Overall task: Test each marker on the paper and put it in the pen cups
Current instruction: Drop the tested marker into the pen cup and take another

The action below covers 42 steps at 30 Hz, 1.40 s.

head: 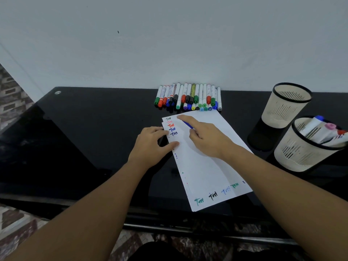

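The paper (203, 162) bears "Test" repeatedly — handwritten (several colours) — marker labels unreadable.

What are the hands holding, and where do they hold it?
The right hand grips a blue marker around its hidden upper barrel. The left hand only presses the paper.

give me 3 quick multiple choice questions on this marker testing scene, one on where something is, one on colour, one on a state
1. Where does the row of untested markers lie?
A. Inside the far cup
B. Along the wall, beyond the paper
C. On the floor

2. What colour is the marker in the right hand?
A. Blue
B. Orange
C. Yellow

3. What is the state of the far pen cup?
A. Tipped over
B. Full of markers
C. Upright, no markers showing

Answers: 1 B, the row sits at the table's back edge beyond the paper. 2 A, a blue barrel shows under the fingers. 3 C, only the near pen cup shows markers.
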Each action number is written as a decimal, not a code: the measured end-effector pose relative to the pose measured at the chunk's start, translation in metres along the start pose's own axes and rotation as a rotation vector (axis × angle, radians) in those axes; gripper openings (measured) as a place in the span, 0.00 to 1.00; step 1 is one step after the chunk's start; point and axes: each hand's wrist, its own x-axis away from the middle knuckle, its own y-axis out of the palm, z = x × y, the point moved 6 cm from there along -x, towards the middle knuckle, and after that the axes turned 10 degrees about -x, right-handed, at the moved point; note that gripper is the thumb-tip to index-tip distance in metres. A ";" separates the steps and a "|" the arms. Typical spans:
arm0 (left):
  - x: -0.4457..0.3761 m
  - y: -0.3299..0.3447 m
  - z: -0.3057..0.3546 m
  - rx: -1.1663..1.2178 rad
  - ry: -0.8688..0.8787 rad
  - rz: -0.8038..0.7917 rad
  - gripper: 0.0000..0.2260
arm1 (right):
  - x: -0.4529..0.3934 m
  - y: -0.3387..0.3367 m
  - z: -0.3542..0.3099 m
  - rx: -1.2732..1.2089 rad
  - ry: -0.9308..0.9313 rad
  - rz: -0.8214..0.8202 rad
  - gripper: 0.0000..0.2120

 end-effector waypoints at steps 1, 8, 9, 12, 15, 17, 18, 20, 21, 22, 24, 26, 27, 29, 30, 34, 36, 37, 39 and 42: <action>0.000 0.000 0.000 -0.004 -0.002 -0.006 0.27 | 0.000 0.000 0.000 0.002 -0.001 0.003 0.24; -0.001 0.001 0.001 -0.015 -0.009 -0.021 0.27 | 0.004 -0.002 -0.005 0.042 -0.017 0.034 0.23; -0.001 0.000 0.001 -0.016 -0.009 -0.020 0.27 | 0.004 -0.003 -0.006 0.038 -0.020 0.040 0.23; -0.001 0.000 0.001 -0.015 -0.013 -0.023 0.27 | 0.007 -0.001 -0.007 0.046 -0.024 0.037 0.23; -0.001 0.001 0.000 -0.020 -0.015 -0.031 0.28 | 0.009 -0.001 -0.004 0.019 -0.003 0.047 0.23; -0.001 0.001 -0.002 -0.013 -0.020 -0.037 0.29 | 0.009 -0.005 -0.002 -0.063 0.033 0.051 0.25; -0.001 0.001 -0.002 -0.007 -0.024 -0.041 0.30 | 0.009 -0.007 -0.003 -0.114 0.050 0.039 0.26; 0.000 0.000 -0.002 0.011 -0.029 -0.038 0.31 | 0.012 -0.010 -0.005 -0.199 0.092 0.012 0.27; 0.001 -0.002 -0.002 0.029 -0.035 -0.032 0.31 | 0.013 -0.013 -0.004 -0.241 0.125 0.018 0.25; 0.002 -0.004 0.000 0.050 -0.043 -0.023 0.31 | 0.014 -0.016 -0.002 -0.284 0.163 0.041 0.23; 0.005 -0.007 0.003 0.058 -0.051 -0.006 0.31 | 0.016 -0.023 0.003 -0.378 0.246 0.091 0.20; 0.009 -0.009 0.008 0.005 -0.045 -0.003 0.31 | 0.020 -0.027 0.010 -0.508 0.334 0.092 0.18; 0.011 -0.009 0.010 -0.018 -0.047 -0.017 0.31 | 0.023 -0.029 0.013 -0.576 0.371 0.076 0.19; 0.016 -0.006 0.015 -0.027 -0.072 -0.077 0.32 | 0.031 -0.033 0.016 -0.587 0.404 0.020 0.25; 0.019 -0.004 0.016 -0.042 -0.077 -0.112 0.33 | 0.036 -0.034 0.016 -0.518 0.405 -0.010 0.28; 0.032 0.005 0.019 -0.183 -0.032 -0.203 0.35 | 0.048 -0.046 0.014 -0.301 0.343 0.062 0.16; 0.032 0.005 0.018 -0.207 -0.032 -0.207 0.35 | 0.054 -0.054 0.009 -0.232 0.287 0.124 0.08; 0.032 0.005 0.019 -0.219 -0.034 -0.213 0.35 | 0.057 -0.058 0.006 -0.207 0.274 0.133 0.08; 0.032 0.005 0.018 -0.236 -0.038 -0.221 0.35 | 0.065 -0.065 0.001 -0.162 0.280 0.126 0.14; 0.032 0.005 0.017 -0.225 -0.045 -0.202 0.36 | 0.073 -0.086 -0.006 -0.008 0.225 0.212 0.19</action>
